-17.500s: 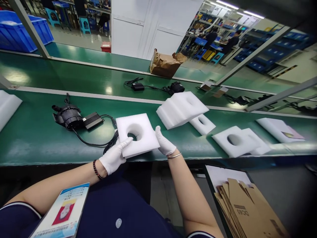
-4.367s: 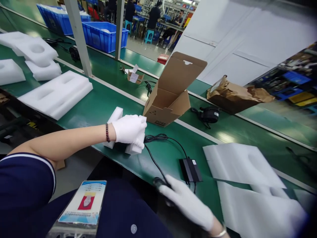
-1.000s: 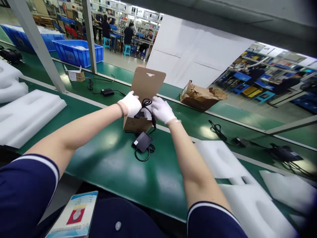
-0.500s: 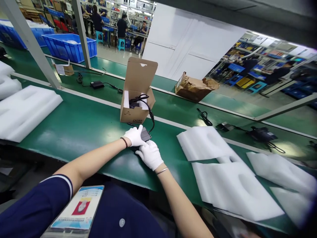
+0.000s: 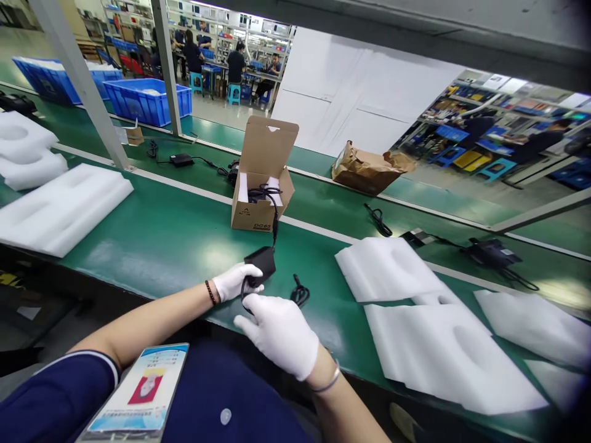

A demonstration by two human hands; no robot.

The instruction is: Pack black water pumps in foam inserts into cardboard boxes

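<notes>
A black adapter (image 5: 262, 263), probably light, stiff and best held by its sides, is sitting just below centre frame; the left hand (image 5: 234, 282) is clamping fingers around it. The right hand (image 5: 285, 335) is meeting its cord (image 5: 242, 291), finger grip unclear.

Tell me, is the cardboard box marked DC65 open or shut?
Open. The cardboard box has its lid raised, and white foam and black cable show inside.

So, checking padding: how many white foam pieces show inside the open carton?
2: one foam piece at left in the carton, another at right; more may be hidden.
</notes>
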